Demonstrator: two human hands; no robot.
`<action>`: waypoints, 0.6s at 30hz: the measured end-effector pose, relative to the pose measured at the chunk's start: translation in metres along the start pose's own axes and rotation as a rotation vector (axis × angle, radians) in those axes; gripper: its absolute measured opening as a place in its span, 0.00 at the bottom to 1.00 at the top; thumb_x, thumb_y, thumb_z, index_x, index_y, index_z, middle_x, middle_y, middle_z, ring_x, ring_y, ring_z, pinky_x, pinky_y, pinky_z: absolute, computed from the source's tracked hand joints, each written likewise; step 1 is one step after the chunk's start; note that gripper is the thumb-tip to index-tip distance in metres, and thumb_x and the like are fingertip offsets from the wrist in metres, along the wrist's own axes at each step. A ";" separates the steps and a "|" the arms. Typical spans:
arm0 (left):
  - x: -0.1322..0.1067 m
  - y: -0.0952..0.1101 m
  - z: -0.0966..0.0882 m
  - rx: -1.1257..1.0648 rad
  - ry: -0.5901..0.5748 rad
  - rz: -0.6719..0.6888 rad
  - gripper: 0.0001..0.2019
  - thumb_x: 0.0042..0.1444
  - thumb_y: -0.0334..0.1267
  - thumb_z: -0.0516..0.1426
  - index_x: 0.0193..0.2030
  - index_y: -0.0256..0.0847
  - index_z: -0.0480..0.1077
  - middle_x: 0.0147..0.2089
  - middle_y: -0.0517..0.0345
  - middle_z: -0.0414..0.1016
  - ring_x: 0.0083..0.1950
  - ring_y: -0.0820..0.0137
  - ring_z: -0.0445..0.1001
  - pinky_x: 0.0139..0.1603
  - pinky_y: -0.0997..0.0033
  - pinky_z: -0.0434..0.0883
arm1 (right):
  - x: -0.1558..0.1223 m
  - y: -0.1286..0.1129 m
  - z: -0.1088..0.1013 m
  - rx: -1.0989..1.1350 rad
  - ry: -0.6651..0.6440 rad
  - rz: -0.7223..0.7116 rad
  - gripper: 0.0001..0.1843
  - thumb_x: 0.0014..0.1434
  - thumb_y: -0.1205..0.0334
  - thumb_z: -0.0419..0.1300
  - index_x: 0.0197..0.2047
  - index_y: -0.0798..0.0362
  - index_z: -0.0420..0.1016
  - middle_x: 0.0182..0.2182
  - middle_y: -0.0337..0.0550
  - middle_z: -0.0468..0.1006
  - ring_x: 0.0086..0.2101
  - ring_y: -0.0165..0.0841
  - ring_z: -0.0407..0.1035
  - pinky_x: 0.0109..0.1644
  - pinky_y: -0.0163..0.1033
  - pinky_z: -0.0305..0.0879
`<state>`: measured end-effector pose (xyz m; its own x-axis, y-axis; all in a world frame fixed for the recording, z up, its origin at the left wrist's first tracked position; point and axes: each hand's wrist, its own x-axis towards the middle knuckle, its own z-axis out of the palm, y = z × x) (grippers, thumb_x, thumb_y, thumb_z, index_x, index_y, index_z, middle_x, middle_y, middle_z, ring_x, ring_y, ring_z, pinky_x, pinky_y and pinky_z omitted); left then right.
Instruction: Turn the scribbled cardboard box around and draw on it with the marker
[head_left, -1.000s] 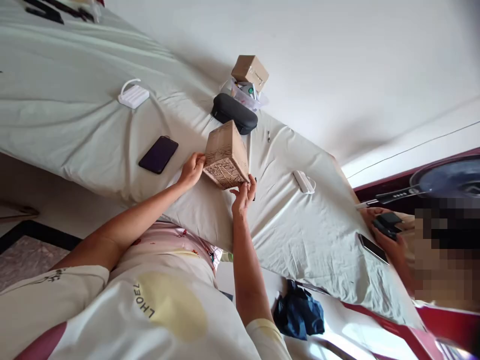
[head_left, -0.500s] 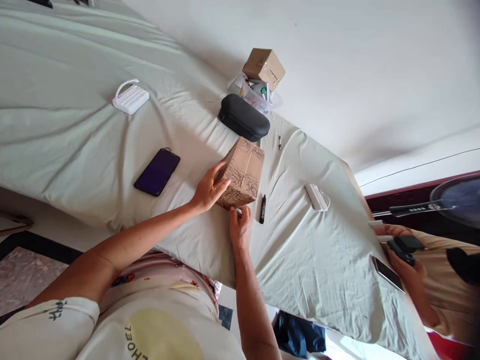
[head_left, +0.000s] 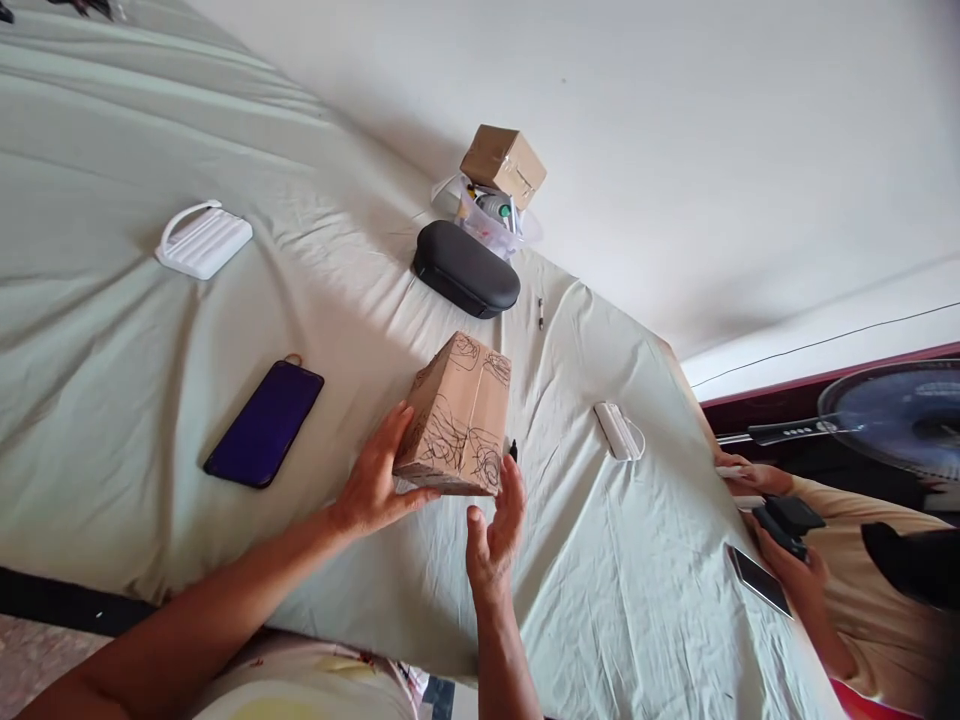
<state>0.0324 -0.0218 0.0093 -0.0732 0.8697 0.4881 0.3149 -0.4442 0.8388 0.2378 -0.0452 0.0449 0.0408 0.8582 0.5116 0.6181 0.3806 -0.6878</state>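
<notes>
A cardboard box (head_left: 472, 410) with dark scribbles on its faces stands on the cloth-covered table in front of me. My left hand (head_left: 379, 475) grips its left front corner, fingers along the left side and thumb across the lower front. At the right front corner is my right hand (head_left: 496, 528), thumb and fingers apart; I cannot tell whether its fingertips touch the cardboard. A black marker (head_left: 514, 450) lies just right of the box, partly hidden by my right fingers.
A purple-screened phone (head_left: 266, 425) and a white device with a handle (head_left: 206, 240) lie leftward. Behind the box are a black case (head_left: 466, 270), a plastic tub (head_left: 491, 235) and another carton (head_left: 504, 165). Rightward are a small white device (head_left: 619, 432) and a person (head_left: 862, 560) holding a dark device.
My right hand has come away from the box's lower front edge and opened beside its right corner. The view has shifted, and the box now appears lower. My left hand stays on it.
</notes>
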 end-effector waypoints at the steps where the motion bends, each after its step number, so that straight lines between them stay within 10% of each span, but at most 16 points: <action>1: 0.001 0.003 -0.002 0.006 0.007 0.034 0.55 0.58 0.55 0.68 0.82 0.56 0.38 0.82 0.41 0.50 0.79 0.40 0.56 0.74 0.34 0.66 | 0.006 -0.005 -0.003 -0.034 -0.007 -0.056 0.34 0.69 0.42 0.57 0.75 0.39 0.60 0.72 0.55 0.62 0.71 0.55 0.60 0.67 0.71 0.66; 8: 0.002 0.014 -0.012 -0.011 -0.025 0.175 0.42 0.66 0.40 0.63 0.81 0.54 0.46 0.82 0.39 0.49 0.80 0.47 0.57 0.72 0.41 0.70 | 0.032 -0.024 0.004 -0.059 -0.037 -0.209 0.22 0.69 0.52 0.60 0.65 0.33 0.73 0.71 0.46 0.64 0.71 0.57 0.59 0.66 0.78 0.65; 18: 0.007 0.042 -0.024 0.026 0.034 0.079 0.26 0.68 0.45 0.60 0.71 0.55 0.62 0.78 0.44 0.58 0.76 0.48 0.64 0.68 0.42 0.75 | 0.028 0.003 0.003 0.027 -0.108 -0.298 0.27 0.71 0.58 0.52 0.71 0.29 0.66 0.71 0.41 0.67 0.70 0.53 0.62 0.67 0.76 0.68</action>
<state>0.0227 -0.0390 0.0537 -0.0791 0.8242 0.5607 0.3452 -0.5050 0.7911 0.2384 -0.0196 0.0557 -0.2236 0.7387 0.6359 0.5689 0.6286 -0.5302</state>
